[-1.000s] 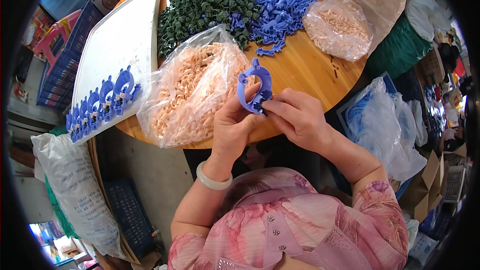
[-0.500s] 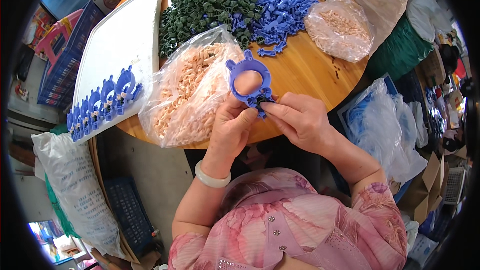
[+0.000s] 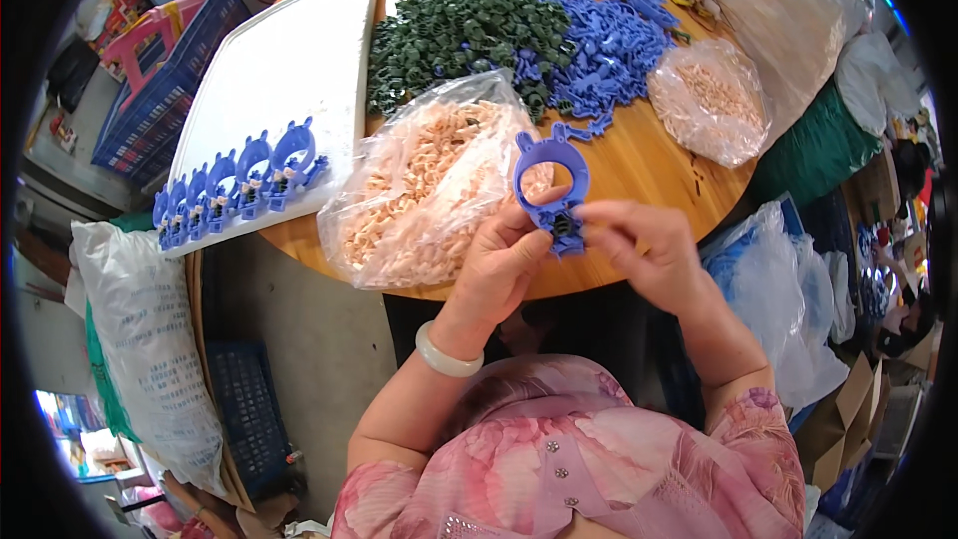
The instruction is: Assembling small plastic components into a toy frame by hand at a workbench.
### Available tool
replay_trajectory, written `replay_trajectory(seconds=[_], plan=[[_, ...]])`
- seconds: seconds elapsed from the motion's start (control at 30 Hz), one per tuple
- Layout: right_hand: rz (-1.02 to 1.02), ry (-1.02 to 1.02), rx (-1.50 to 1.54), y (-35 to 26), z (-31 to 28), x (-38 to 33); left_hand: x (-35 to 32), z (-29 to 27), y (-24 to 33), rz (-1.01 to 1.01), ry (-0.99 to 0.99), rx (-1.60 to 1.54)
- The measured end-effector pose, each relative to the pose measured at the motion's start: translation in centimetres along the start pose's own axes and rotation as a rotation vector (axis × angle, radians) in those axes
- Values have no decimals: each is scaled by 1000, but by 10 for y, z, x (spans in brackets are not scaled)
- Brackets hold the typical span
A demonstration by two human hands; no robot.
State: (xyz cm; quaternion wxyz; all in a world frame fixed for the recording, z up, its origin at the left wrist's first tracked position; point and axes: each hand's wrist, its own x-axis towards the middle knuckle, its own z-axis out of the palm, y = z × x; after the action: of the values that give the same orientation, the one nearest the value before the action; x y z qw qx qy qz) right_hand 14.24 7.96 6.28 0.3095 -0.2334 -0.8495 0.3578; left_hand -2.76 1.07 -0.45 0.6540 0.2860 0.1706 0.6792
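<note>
My left hand (image 3: 507,262) is closed on the lower left side of a blue plastic ring piece with two small ears (image 3: 582,164). A dark green part (image 3: 565,225) sits on the figure-shaped lower end of that piece. My right hand (image 3: 649,252) is just beside its right edge, fingers loosely apart and slightly blurred, with nothing visible in them. Behind my left hand, an open clear bag of small peach-coloured parts (image 3: 424,175) lies on the round wooden table (image 3: 659,185).
A white board (image 3: 274,70) at the left carries a row of blue ring pieces (image 3: 222,190) near its front edge. Heaps of dark green parts (image 3: 464,35) and blue parts (image 3: 619,45) lie at the back. Another peach-parts bag (image 3: 711,100) rests at the right.
My right hand has come off the dark green part and shifted right. The view has turned, so the table and ring piece appear farther right and lower.
</note>
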Motion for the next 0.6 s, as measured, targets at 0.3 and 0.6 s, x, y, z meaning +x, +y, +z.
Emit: replay_trajectory(seconds=[0.3,0.6], plan=[[-126,-75,31,7,15,93,-24,12,4,-22,-81,-43],[-343,-400,-394,8,87,152,-50,10,14,-29,-44,24]])
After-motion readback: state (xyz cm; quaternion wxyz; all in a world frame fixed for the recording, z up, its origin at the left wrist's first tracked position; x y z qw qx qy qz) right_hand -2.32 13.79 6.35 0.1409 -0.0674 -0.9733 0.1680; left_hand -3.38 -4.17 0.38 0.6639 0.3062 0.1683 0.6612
